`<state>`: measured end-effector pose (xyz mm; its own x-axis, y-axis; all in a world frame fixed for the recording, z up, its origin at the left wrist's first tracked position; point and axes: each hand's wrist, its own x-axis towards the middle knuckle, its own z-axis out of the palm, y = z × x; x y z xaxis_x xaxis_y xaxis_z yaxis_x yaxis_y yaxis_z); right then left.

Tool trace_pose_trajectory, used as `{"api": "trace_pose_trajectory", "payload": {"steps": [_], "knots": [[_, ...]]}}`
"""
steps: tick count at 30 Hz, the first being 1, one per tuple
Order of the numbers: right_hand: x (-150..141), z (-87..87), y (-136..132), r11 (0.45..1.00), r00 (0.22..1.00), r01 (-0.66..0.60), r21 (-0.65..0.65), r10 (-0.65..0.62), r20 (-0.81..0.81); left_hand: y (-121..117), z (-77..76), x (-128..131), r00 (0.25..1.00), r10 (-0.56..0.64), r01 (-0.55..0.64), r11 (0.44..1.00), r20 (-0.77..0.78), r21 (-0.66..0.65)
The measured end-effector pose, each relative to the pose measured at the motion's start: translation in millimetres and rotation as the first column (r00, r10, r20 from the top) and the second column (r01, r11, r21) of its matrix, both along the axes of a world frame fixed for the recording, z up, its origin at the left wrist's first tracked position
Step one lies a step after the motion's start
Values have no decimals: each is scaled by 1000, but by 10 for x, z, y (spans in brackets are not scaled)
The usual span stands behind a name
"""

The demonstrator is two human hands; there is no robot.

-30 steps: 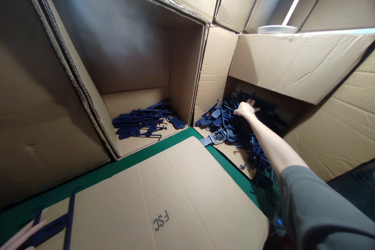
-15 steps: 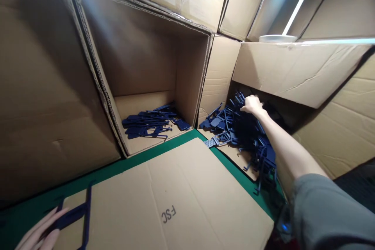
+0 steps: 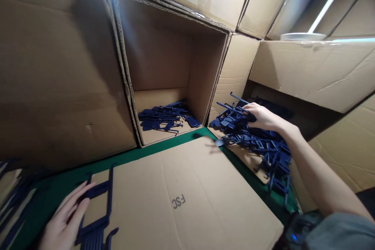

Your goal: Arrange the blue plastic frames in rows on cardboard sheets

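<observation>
At the lower left my left hand (image 3: 66,216) is closed around the side of a dark blue plastic hook frame (image 3: 109,195), which lies on a flat cardboard box (image 3: 149,199) marked FSC. My right hand (image 3: 262,117) reaches into the box on the right, over a tangled heap of dark blue plastic hook frames (image 3: 263,144). Its fingers are curled on one or more of these pieces, whose thin hooked rods (image 3: 237,97) stick out past the fingertips. How many pieces it holds is hidden.
An open cardboard box (image 3: 162,54) in the middle holds a smaller pile of blue hook frames (image 3: 164,116). Tall cardboard walls (image 3: 58,66) stand around. A white lamp base (image 3: 303,36) sits above right. More blue pieces (image 3: 14,199) lie at the far left on the green tabletop (image 3: 51,193).
My right hand has drawn back slightly toward me, with hooked rods now raised around its fingers. The camera has turned left, bringing more of my left hand and its hook frame into view.
</observation>
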<state>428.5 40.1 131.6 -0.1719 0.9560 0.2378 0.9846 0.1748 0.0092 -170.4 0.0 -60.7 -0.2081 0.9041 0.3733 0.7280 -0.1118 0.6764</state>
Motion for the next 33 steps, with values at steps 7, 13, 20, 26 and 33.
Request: {"api": "trace_pose_trajectory", "payload": {"steps": [7, 13, 20, 26, 33], "knots": [[-1045, 5, 274, 827, 832, -555, -93, 552, -55, -86, 163, 97, 982, -60, 75, 994, 180, -79], [-1902, -500, 1064, 723, 706, -678, -131, 691, 156, -91, 107, 66, 979, -71, 91, 991, 192, -99], [-2223, -986, 1522, 758, 725, -649, -60, 641, 252, -101, 81, 47, 980, -86, 101, 992, 179, -80], [-2016, -962, 1298, 695, 691, -719, 6, 714, 113, -126, 190, 109, 982, -72, 91, 990, 172, -106], [-623, -424, 224, 957, 949, -290, -2, 287, -129, -72, 63, 10, 999, -51, 53, 993, 17, -104]]}}
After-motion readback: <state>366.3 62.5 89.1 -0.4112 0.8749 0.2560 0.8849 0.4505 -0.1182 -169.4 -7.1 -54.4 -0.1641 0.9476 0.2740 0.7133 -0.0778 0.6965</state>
